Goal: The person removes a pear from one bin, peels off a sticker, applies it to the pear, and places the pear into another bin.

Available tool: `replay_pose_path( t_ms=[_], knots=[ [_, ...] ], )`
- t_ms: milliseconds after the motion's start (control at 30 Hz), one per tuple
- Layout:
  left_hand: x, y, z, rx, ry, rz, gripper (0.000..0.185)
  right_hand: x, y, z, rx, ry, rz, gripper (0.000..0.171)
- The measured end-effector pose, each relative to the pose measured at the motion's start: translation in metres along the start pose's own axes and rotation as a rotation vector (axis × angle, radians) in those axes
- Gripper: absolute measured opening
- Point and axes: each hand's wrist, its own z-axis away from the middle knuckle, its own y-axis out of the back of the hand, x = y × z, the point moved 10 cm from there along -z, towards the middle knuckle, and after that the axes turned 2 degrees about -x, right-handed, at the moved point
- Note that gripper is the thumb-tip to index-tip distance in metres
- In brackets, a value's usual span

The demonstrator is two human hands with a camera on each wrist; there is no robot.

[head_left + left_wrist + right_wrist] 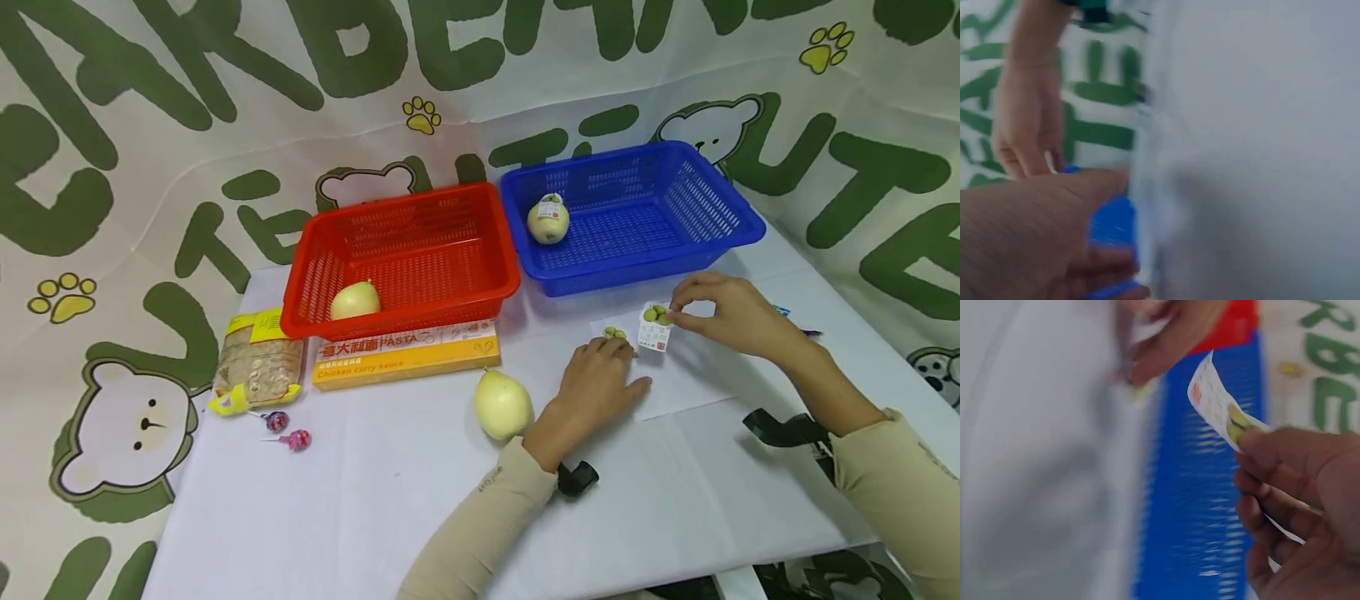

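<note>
Between thumb and fingers, my right hand (723,312) pinches a white sticker (654,335) printed with green fruit and small text. In the right wrist view the sticker (1213,400) bends upward from the fingertips, held by one edge. My left hand (592,383) rests on a white sheet (690,390) on the table, its fingers extended beside another printed sticker (615,332) on that sheet. A pale yellow pear (502,405) stands by the left wrist. Inside the blue basket (622,275) lies a pear (548,225) bearing a similar sticker. The left wrist view is blurred.
A red basket (405,321) holds one pear (356,300). Before it lies a pasta box (405,365), with a yellow-ended food package (258,358) to the left. Two lollipops (297,440) lie nearby. A pen-like tip (812,333) shows behind the right forearm.
</note>
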Motion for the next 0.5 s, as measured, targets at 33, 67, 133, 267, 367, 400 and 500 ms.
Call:
replay_pose_path(
  t_ms=[33,67,133,267,367,400,500],
  knots=[
    [-0.003,0.008,0.003,-0.002,0.012,0.083,0.062,-0.008,0.004,0.001,-0.002,0.011,-0.005,0.013],
    [-0.007,0.018,0.007,0.005,0.028,0.185,0.067,-0.017,0.006,0.001,-0.005,0.020,-0.013,0.015],
    [-0.016,0.042,0.017,0.045,0.063,0.422,0.064,-0.037,0.008,0.000,-0.018,0.068,-0.034,0.019],
    [-0.040,0.082,0.038,0.195,0.082,0.750,0.023,-0.073,0.005,-0.006,-0.045,0.100,-0.127,0.021],
    [-0.063,0.090,0.054,0.270,0.107,0.905,0.012,-0.089,-0.003,-0.010,-0.050,0.043,-0.224,0.016],
    [-0.070,0.091,0.060,0.283,0.121,0.952,0.012,-0.093,-0.008,-0.011,-0.054,0.014,-0.258,0.014],
    [-0.091,0.089,0.078,0.291,0.171,1.043,0.017,-0.104,-0.028,-0.014,-0.078,-0.046,-0.387,0.008]
  ],
)
